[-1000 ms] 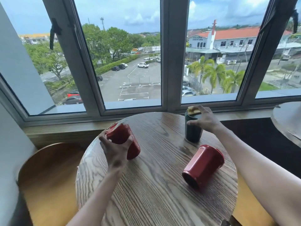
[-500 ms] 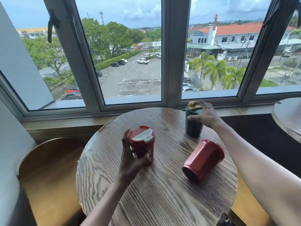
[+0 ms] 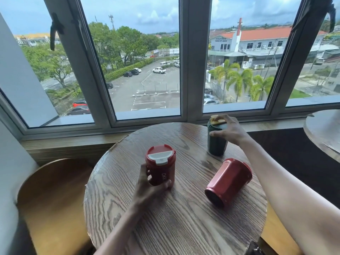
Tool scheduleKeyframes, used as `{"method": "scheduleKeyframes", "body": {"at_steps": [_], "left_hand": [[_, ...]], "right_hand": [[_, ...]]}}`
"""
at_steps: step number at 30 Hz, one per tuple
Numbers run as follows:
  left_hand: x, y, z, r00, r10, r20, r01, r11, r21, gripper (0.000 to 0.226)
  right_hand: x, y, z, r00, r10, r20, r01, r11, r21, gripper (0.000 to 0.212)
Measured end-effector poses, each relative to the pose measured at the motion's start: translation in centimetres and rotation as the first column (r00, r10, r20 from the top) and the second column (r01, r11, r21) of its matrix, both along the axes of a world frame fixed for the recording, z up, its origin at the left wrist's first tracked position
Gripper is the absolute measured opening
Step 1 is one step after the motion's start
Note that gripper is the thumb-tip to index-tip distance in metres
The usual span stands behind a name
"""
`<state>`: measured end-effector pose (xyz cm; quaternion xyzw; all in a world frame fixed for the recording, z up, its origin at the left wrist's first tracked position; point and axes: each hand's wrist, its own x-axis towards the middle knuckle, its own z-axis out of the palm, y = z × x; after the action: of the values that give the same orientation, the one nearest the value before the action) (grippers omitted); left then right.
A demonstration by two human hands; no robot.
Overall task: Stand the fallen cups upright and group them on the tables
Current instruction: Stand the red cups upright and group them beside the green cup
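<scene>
While left hand (image 3: pixel 150 188) grips red cup (image 3: pixel 160 165) and right hand (image 3: pixel 229 130) clasps green cup (image 3: pixel 217 139), fallen cup (image 3: pixel 228 182) (below right fingers) may roll if nudged.

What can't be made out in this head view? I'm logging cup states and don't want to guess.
- Green cup: its lid is mostly covered by the right hand.
- Fallen red cup: its lid end points away from the camera, so the lid is unseen.
- Upright red cup: its lower side is behind the left hand; its lettering is partly covered.
- Second table: cut off by the right edge.
</scene>
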<state>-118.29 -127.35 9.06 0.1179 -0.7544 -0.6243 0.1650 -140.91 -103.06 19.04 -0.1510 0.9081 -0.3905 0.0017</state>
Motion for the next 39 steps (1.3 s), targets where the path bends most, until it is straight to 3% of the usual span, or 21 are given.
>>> {"method": "scheduleKeyframes", "body": {"at_steps": [5,9,13,20,27,31,35,39], "left_hand": [[-0.2,-0.1,-0.3,1.0,-0.005,-0.006,0.005,1.0,-0.015,0.068],[-0.1,-0.1,-0.3,1.0,0.004,-0.014,-0.004,1.0,-0.013,0.068],[0.0,-0.3,-0.2,1.0,0.002,-0.012,-0.002,1.0,-0.03,0.07],[0.0,-0.7,-0.2,1.0,-0.004,0.02,0.004,1.0,-0.015,0.074],[0.1,-0.7,-0.1,1.0,-0.023,0.009,0.023,1.0,0.012,0.071],[0.2,-0.6,0.2,0.999,-0.026,0.023,0.026,1.0,0.0,0.071],[0.3,-0.6,0.2,0.999,-0.018,0.038,0.019,0.999,-0.037,0.071],[0.2,-0.6,0.3,0.999,-0.014,0.034,0.016,0.998,-0.057,0.069]], "right_hand": [[0.2,0.5,0.8,0.996,0.044,0.078,-0.046,0.999,0.027,0.06],[1.1,-0.3,1.8,0.999,0.027,0.024,-0.027,1.0,0.006,0.061],[2.3,-4.1,3.3,0.996,0.077,-0.039,-0.079,0.996,-0.045,0.059],[5.5,-12.5,3.6,0.991,0.13,0.005,-0.13,0.991,-0.008,0.066],[7.0,-14.7,1.7,0.984,0.17,0.044,-0.171,0.985,0.021,0.074],[6.8,-14.4,1.3,0.979,0.187,0.078,-0.192,0.98,0.054,0.059],[6.3,-13.6,2.0,0.974,0.212,0.083,-0.214,0.977,0.005,0.015],[6.4,-13.3,2.1,0.971,0.229,0.071,-0.226,0.973,-0.049,0.021]]}}
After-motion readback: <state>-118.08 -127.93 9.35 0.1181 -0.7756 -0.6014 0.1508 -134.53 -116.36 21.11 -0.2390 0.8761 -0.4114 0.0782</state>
